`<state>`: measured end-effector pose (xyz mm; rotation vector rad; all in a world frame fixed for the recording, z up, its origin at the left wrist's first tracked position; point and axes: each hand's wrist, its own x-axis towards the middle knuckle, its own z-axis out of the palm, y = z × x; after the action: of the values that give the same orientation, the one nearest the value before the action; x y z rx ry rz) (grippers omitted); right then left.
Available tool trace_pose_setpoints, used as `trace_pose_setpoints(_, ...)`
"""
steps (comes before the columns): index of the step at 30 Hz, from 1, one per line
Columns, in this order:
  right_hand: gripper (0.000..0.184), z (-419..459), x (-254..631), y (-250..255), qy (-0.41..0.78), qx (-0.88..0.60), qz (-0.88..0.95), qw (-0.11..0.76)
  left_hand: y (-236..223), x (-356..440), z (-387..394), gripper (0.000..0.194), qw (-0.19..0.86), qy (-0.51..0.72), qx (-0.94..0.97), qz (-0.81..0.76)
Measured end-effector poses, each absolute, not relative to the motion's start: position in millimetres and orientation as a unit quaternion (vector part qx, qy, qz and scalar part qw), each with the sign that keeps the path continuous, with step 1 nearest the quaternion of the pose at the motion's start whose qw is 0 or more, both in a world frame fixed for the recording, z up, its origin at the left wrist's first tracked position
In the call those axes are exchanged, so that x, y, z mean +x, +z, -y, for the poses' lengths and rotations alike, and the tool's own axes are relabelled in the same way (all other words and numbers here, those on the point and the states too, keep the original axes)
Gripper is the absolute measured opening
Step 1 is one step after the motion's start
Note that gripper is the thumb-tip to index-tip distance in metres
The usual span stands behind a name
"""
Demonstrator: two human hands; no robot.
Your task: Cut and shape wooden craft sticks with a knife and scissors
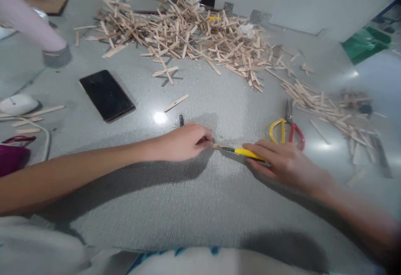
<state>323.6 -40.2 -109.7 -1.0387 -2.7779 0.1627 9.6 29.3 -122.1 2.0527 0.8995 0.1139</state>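
My left hand [191,141] is closed in a pinch near the middle of the table. A short bit of wooden craft stick [216,145] pokes out from its fingertips, the rest hidden. My right hand [282,158] is wrapped round a yellow and black utility knife [246,153]. The knife's dark front end points left and meets the stick beside my left fingertips; I cannot tell how deep it touches. Behind my left hand the end of a black pen [181,119] shows. Scissors [288,120] with one yellow and one red handle lie just beyond my right hand.
A large heap of craft sticks [188,37] spreads along the back, with another pile [328,108] at right. One loose stick [176,102] lies ahead. At left are a phone [107,95], a white mouse [19,104] and a pale pink cylinder [34,20].
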Motion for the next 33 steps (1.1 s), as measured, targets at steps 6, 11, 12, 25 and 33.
trace_pose_setpoints(6,0.030,40.5,322.1,-108.8,0.043,-0.341,0.936,0.081,-123.9,8.7,-30.5,0.027,0.431,0.043,0.829,-0.354)
trace_pose_setpoints(11,0.031,40.5,322.5,-107.7,0.040,-0.342,0.935,0.081,-126.6,9.3,-30.7,0.027,0.432,0.041,0.828,-0.356)
trace_pose_setpoints(12,0.032,40.5,322.5,-107.7,0.040,-0.342,0.935,0.082,-126.5,9.5,-30.8,0.027,0.432,0.040,0.828,-0.357)
trace_pose_setpoints(25,0.034,41.0,324.1,-109.5,0.035,-0.352,0.933,0.072,-125.4,8.8,-32.7,0.025,0.435,0.040,0.828,-0.353)
trace_pose_setpoints(33,0.036,45.3,319.1,-107.5,-0.051,-0.331,0.940,0.061,-119.1,9.1,-34.1,0.028,0.458,0.018,0.815,-0.354)
